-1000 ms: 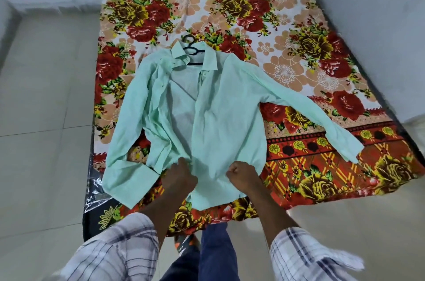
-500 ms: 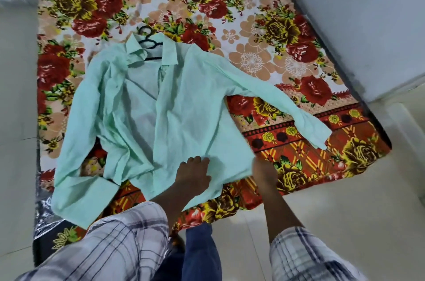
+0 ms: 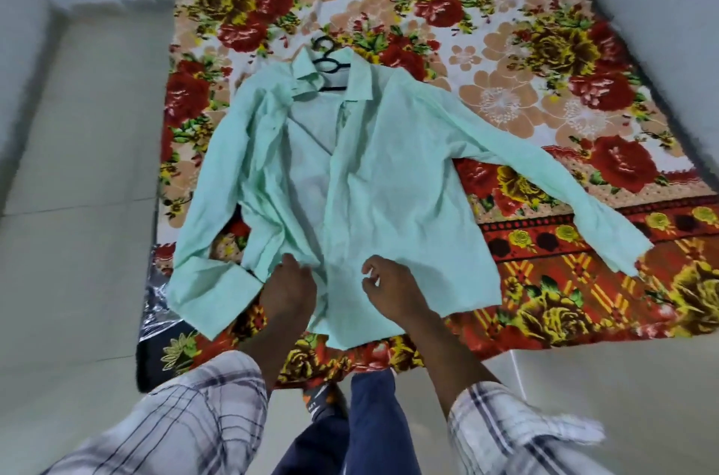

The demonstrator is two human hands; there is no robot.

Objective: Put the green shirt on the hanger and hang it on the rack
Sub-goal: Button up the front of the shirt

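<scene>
On the left, the shirt's left sleeve (image 3: 210, 295) lay folded back, with its cuff near the edge of the floral bedsheet (image 3: 544, 46). If the shirt was lifted carelessly, this sleeve could trail onto the floor (image 3: 78, 202).

The left hand (image 3: 290, 287) pressed into bunched cloth at the lower left front. Its fingers were curled and clamped on the fabric, and wrinkles ran toward them. A pull toward the person from this grip could, I think, drag the cloth down and away from the collar.

The green shirt (image 3: 389, 182) lay spread on the bedsheet, front open, collar far from the person. The black hanger (image 3: 328, 62) showed only at the neck, with its hook lying beyond the collar. Its arms were hidden under the cloth, so I cannot tell if both shoulders sat on them. The left collar side looked crumpled. If that shoulder was not seated, the shirt could slide off when the hook was raised.

The right hand (image 3: 393, 287) was over the lower right front. Its fingers were loosely curled, thumb and forefinger apart, and they held nothing that I could see. With only one side held, the two front edges could end up uneven.

On the right, the shirt's right sleeve (image 3: 622, 245) stretched out far and could catch or drag. The rack was not in view.
</scene>
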